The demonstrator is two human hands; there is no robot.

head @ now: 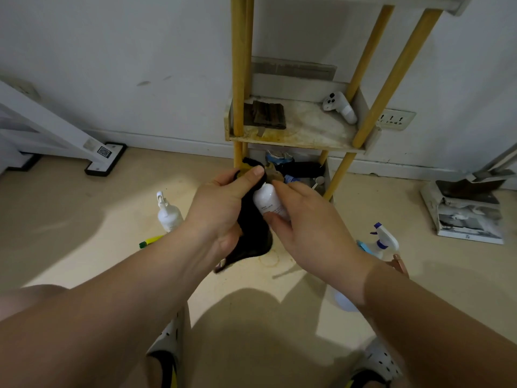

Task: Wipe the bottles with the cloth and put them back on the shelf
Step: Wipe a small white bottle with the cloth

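The small white bottle (267, 201) is held in the air in front of the shelf's (302, 135) lower tier, between both hands. The right hand (310, 222) grips its lower part, thumb and fingers curled round it. The left hand (221, 208) clutches the black cloth (253, 236) and presses it against the bottle's left side and top. On the floor (84, 219), a white spray bottle (167, 210) stands left of the arms and a purple-trigger sprayer (384, 240) stands to their right.

Scuffed white wall (112, 51), beige floor (70, 219), wall socket (396, 119)
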